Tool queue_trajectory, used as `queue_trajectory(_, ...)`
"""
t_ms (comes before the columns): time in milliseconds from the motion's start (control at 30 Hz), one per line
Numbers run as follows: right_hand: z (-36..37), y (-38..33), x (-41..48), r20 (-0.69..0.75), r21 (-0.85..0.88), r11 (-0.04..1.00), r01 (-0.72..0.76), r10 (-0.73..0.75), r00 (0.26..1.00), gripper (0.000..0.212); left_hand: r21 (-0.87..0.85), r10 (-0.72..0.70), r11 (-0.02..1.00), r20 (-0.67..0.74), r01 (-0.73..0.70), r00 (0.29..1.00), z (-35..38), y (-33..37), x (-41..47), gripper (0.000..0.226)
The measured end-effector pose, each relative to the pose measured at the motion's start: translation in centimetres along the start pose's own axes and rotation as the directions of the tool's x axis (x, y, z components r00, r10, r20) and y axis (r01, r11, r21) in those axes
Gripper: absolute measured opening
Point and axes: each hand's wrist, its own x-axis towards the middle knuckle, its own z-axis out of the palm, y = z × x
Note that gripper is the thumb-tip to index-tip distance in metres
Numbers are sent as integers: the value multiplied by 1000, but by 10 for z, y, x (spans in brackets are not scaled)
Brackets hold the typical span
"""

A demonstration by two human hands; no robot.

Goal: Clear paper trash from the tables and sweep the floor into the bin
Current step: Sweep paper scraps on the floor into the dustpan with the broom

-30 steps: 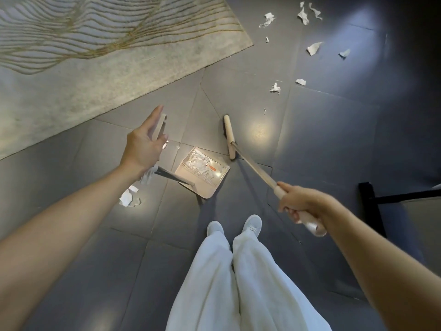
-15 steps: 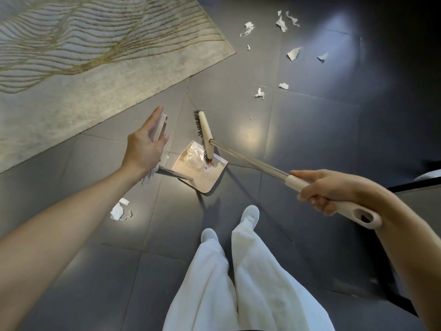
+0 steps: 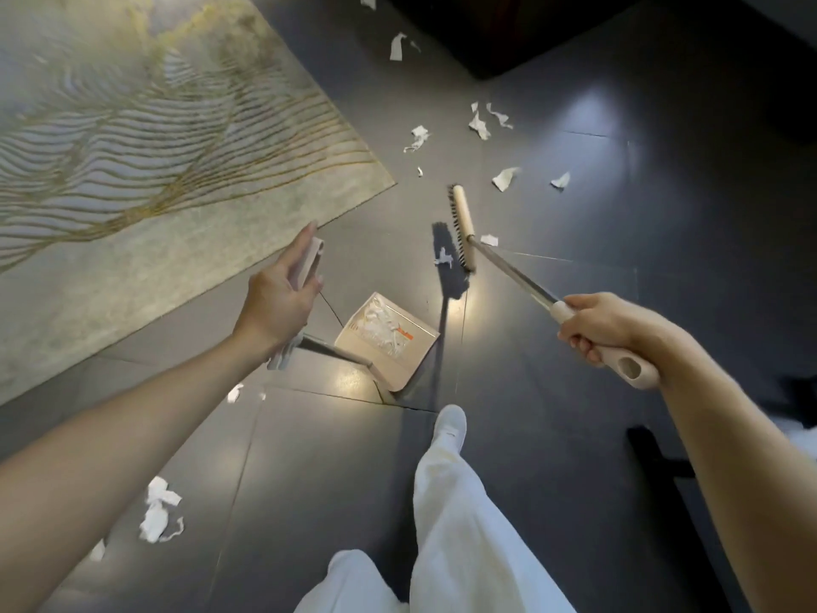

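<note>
Here, the left hand (image 3: 278, 298) grips the dustpan (image 3: 389, 342) handle. The right hand (image 3: 605, 329) grasps the broom (image 3: 462, 227), head off the floor (image 3: 574, 435).

I can read no words or numbers anywhere here. The small orange patch (image 3: 406, 334) among the paper trash (image 3: 378, 327) in my dustpan (image 3: 404, 369) is too blurred to make out.

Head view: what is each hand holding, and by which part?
The left hand holds the dustpan by the top of its upright handle; the right hand grips the broom by its beige end grip.
</note>
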Motion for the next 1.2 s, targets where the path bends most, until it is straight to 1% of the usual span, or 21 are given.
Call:
queue_trajectory(33, -17, -9, 17, -40, -59, 998, 14, -17, 999, 26, 21, -7, 1000, 15, 7, 1000, 8, 5, 16, 64)
queue_trajectory(133, -58, -34, 66, -117, -273, 961, 38, -73, 990, 11, 66, -30, 997, 30, 28, 999, 29, 18, 52, 64)
queue_trajectory(167, -66, -40, 80, -128, -340, 940, 37, -85, 988, 11, 82, -27, 996, 26, 25, 999, 36, 22, 61, 64)
queue_trajectory(233, -75, -46, 104, -130, -426, 905, 9, -71, 989, 11, 91, -29, 995, 20, 27, 999, 48, 31, 80, 64)
queue_trajectory(267, -77, -46, 114, -126, -431, 902, -13, -46, 991, 11, 85, -39, 996, 22, 37, 999, 53, 35, 90, 64)
queue_trajectory(300, -77, -43, 123, -115, -413, 910, -38, -11, 993, 10, 76, -57, 996, 24, 55, 998, 56, 38, 98, 64)
queue_trajectory(367, -79, -38, 140, -85, -266, 957, -113, 93, 992, 11, 74, -83, 994, 19, 82, 996, 60, 42, 113, 64)
queue_trajectory(400, -80, -37, 146, -67, -187, 970, -154, 144, 987, 13, 87, -85, 993, 12, 84, 996, 59, 43, 118, 63)
queue_trajectory(433, -81, -36, 150, -45, -143, 972, -188, 184, 982, 15, 99, -84, 992, 8, 83, 996, 58, 42, 122, 63)
queue_trajectory(533, -81, -30, 155, -61, -175, 959, -222, 214, 975, 22, 99, -86, 991, 5, 85, 996, 54, 40, 122, 63)
queue_trajectory(567, -80, -29, 157, -61, -146, 964, -224, 217, 974, 25, 92, -83, 992, 5, 82, 997, 54, 40, 122, 63)
queue_trajectory(633, -77, -30, 162, -60, -152, 969, -192, 185, 981, 25, 80, -84, 993, 12, 83, 996, 54, 39, 124, 61)
queue_trajectory(700, -75, -36, 161, -20, -201, 964, -173, 172, 985, 22, 71, -89, 994, 15, 88, 996, 55, 38, 130, 61)
queue_trajectory(767, -76, -37, 161, 51, -163, 969, -183, 194, 980, 30, 59, -75, 996, 21, 73, 997, 55, 40, 138, 61)
queue_trajectory(833, -80, -38, 156, 85, -115, 974, -196, 206, 975, 32, 57, -45, 997, 28, 43, 999, 58, 43, 146, 61)
queue_trajectory(900, -79, -39, 148, 88, -148, 970, -195, 209, 974, 35, 71, -22, 997, 44, 19, 999, 61, 48, 155, 61)
queue_trajectory(967, -72, -43, 137, 107, -195, 960, -200, 223, 969, 41, 86, -8, 996, 61, 3, 998, 64, 55, 164, 62)
queue_trajectory(1100, -51, -49, 105, 221, -199, 949, -245, 287, 932, 63, 50, 5, 999, 89, -9, 996, 69, 66, 187, 63)
queue_trajectory(1200, -53, -47, 82, 297, -154, 950, -270, 305, 905, 76, 27, 11, 1000, 129, -14, 992, 72, 72, 203, 61)
